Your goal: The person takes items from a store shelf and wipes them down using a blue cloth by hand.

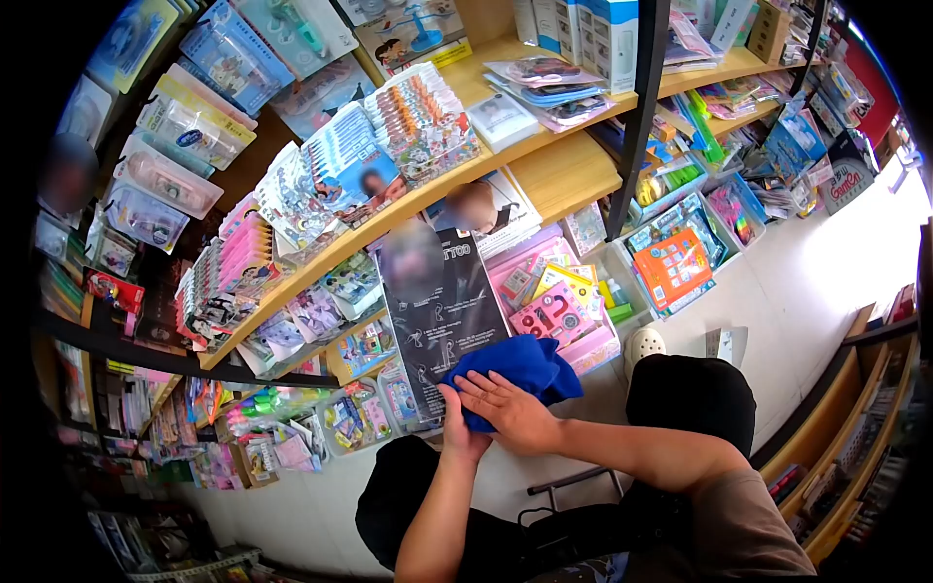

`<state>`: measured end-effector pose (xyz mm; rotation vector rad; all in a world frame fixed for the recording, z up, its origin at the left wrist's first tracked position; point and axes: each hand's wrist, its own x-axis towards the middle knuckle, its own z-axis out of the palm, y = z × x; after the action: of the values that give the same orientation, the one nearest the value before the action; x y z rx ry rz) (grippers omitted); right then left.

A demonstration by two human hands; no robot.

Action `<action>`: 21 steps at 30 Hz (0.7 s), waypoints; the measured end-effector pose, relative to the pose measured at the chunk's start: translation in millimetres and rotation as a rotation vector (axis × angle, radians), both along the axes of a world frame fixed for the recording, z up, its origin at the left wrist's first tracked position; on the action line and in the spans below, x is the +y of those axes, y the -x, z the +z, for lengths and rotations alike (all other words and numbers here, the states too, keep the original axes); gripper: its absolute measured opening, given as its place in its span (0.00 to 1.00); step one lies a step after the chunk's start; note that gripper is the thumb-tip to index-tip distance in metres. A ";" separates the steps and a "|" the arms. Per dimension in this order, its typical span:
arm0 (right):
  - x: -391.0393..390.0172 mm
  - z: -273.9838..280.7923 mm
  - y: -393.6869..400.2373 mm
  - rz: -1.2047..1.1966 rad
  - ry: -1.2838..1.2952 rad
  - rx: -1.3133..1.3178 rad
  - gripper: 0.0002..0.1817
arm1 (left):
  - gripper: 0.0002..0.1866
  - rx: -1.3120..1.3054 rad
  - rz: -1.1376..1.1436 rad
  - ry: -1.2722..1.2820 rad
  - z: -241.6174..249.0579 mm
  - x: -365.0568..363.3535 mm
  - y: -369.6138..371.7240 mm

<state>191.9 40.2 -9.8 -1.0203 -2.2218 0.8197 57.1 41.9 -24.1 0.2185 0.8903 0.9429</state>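
Your left hand point(466, 439) is at the lower right corner of the black packet point(452, 306), thumb up along its edge. Its fingers are out of sight, so I cannot tell whether they close underneath; the placing suggests it steadies that end. Your right hand point(510, 413) lies flat, fingers straight and together, on the bunched blue cloth point(539, 369), and the cloth covers the packet's lower right part. A flat palm probably spreads the push evenly, kinder to a thin, bendy sheet than fingertips would be.

The packet slants away from you, its printed side up and its far end by the front edge of the upper wooden shelf point(554, 138), likely so that its whole face stays within your reach. Beyond its right edge sits the pink bin point(595, 358), flat packs laid inside its walls. Along the shelf's front edge, illustrated packs point(355, 151) stand in close rows, presumably so their fronts face out and they prop one another.
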 end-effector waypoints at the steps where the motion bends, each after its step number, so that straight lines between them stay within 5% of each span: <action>1: 1.4 -0.7 -1.5 -0.004 -0.028 -0.026 0.37 | 0.41 -0.009 0.016 0.006 -0.5 1.5 -0.3; 10: 17.5 -3.5 -19.3 -0.171 -0.092 -0.136 0.31 | 0.33 -0.125 0.042 -0.102 2.1 12.5 -4.8; 14: 31.3 -41.9 -34.0 -0.518 0.109 -0.293 0.30 | 0.36 -0.112 -0.113 -0.194 -8.3 13.3 1.6; 17: 31.3 -27.9 -43.4 -0.844 0.322 -0.389 0.39 | 0.36 -0.078 -0.120 -0.188 -12.0 12.9 6.4; 21: 19.9 -5.9 -38.8 -0.547 -0.028 -0.294 0.43 | 0.33 -0.001 -0.082 -0.183 -15.1 12.3 2.7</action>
<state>230.8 60.1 -15.7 -1.7180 -2.0061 0.4109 54.4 54.1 -39.2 0.4079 0.7892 0.9484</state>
